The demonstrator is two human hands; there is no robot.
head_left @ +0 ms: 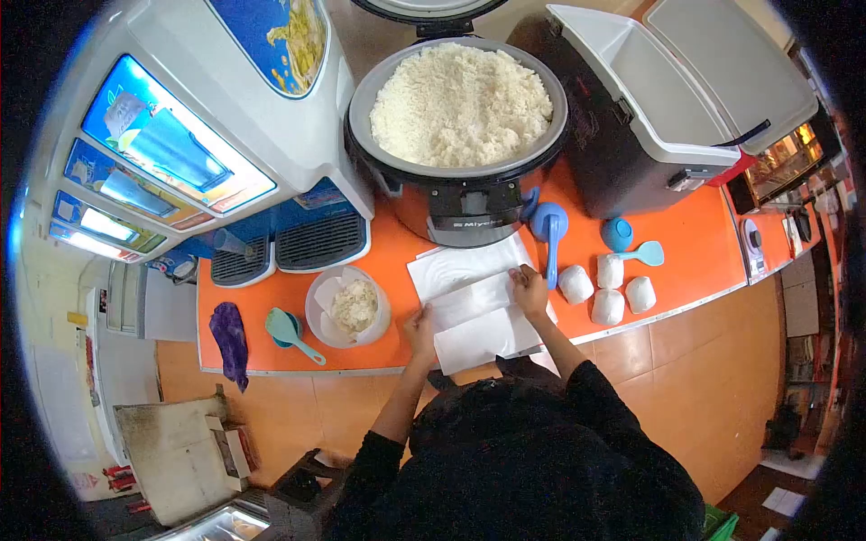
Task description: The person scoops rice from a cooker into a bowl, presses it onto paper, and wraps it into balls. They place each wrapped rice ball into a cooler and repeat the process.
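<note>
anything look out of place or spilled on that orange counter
The purple cloth lies bunched at the left end of the orange counter, its tip past the front edge. The white paper sheets sit askew, not squared up. No spill shows clearly.

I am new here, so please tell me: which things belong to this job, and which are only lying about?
Probably the job: held paper, rice, cooker, tub, white packs, blue cup.
Probably just there: purple cloth, drink machine.

I see two bare forearms (397,403) slanting inward; the left grip (419,335) pinches nearer, the right grip (529,293) pinches farther off.
</note>
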